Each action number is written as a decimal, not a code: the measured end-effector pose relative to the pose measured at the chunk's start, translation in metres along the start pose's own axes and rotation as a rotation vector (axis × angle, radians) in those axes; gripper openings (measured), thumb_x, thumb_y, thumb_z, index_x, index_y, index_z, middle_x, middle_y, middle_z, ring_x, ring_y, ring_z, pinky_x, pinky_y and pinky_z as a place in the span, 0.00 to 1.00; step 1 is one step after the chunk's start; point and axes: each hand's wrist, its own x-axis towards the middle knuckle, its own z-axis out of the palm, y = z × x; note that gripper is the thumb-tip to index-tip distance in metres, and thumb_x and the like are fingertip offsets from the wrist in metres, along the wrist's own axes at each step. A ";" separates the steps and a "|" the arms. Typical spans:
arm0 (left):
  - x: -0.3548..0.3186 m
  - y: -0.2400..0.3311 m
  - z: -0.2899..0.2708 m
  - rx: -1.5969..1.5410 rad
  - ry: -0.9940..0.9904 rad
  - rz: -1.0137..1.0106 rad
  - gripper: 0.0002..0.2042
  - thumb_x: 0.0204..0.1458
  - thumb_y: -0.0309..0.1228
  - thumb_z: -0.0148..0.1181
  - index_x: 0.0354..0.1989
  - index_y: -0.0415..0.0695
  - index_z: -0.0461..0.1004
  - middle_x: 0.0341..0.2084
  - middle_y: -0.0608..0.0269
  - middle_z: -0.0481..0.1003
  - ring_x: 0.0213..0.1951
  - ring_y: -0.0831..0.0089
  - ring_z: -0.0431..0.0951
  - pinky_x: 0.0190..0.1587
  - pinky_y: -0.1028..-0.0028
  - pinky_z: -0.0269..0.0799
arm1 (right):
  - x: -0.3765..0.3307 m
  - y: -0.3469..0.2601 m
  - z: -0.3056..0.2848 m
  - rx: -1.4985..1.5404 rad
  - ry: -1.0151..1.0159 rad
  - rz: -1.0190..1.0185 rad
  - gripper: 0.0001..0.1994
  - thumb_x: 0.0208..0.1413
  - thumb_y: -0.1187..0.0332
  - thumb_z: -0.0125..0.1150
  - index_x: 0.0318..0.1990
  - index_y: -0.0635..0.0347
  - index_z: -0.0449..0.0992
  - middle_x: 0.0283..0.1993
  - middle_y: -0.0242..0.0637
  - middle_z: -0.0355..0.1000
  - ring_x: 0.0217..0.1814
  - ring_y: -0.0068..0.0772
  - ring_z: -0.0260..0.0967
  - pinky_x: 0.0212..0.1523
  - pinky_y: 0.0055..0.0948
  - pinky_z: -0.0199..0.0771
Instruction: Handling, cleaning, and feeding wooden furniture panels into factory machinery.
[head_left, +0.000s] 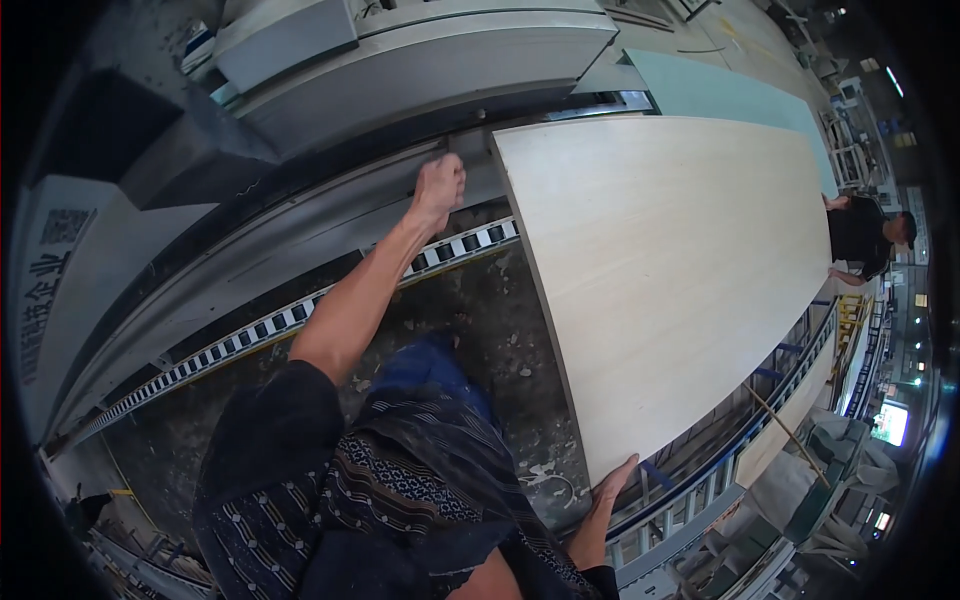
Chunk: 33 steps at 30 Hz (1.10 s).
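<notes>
A large pale wooden board (670, 270) stretches away from me to the right, its near edge facing my body. My right hand (612, 483) grips the board's near right corner, thumb at the top face and the other fingers hidden beneath. My left hand (440, 188) is raised to the left of the board's far left corner, apart from it. Its fingers are curled closed, and nothing shows in them. At the board's far end, a person in a dark shirt (862, 238) has both hands at its edge.
A long grey machine (430, 75) runs along the left, with a strip of rollers (290, 317) low beside it. Beyond the board lies a light green sheet (730, 95). A blue-railed roller conveyor (690, 500) stands at the right. Dark, spotted floor (480, 310) lies below.
</notes>
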 end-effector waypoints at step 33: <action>-0.397 -0.058 -0.340 0.406 0.021 -0.366 0.02 0.55 0.22 0.55 0.31 0.40 0.73 0.22 0.64 0.73 0.24 0.75 0.76 0.28 0.74 0.77 | -0.236 0.188 0.008 -0.231 0.272 -0.044 0.44 0.57 0.36 0.52 0.53 0.83 0.71 0.51 0.53 0.75 0.50 0.42 0.73 0.55 0.34 0.69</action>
